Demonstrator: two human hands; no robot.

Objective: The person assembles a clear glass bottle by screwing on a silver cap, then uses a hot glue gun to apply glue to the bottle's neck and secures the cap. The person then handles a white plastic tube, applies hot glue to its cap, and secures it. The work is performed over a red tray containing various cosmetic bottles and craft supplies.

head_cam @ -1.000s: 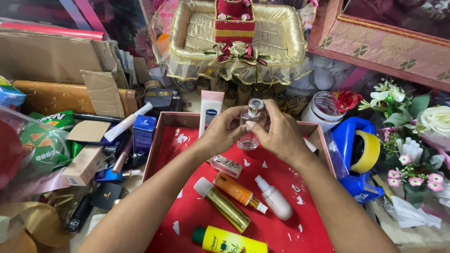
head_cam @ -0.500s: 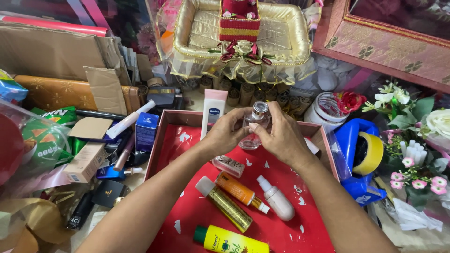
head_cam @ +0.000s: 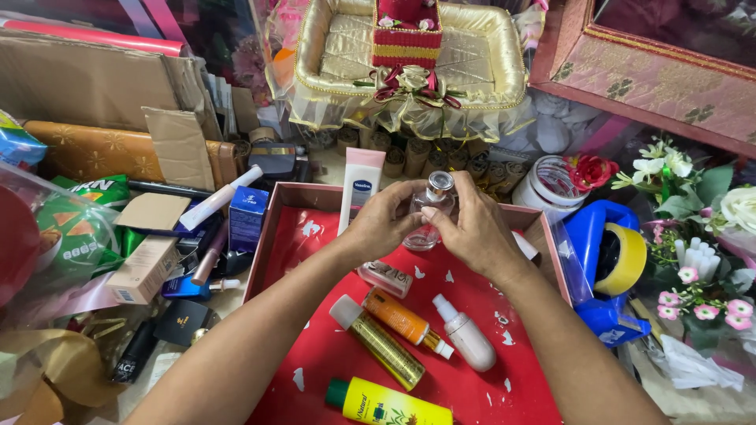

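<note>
Standing upright over the red tray (head_cam: 315, 236), one clear glass bottle (head_cam: 429, 208) is gripped by left hand (head_cam: 382, 224) and right hand (head_cam: 472, 228) (five bottles lie below).

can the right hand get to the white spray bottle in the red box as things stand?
Probably yes, once it lets go. The right hand and the left hand both hold a clear glass bottle. The white spray bottle lies uncovered on the red box floor just below the right wrist, with nothing on it.
</note>
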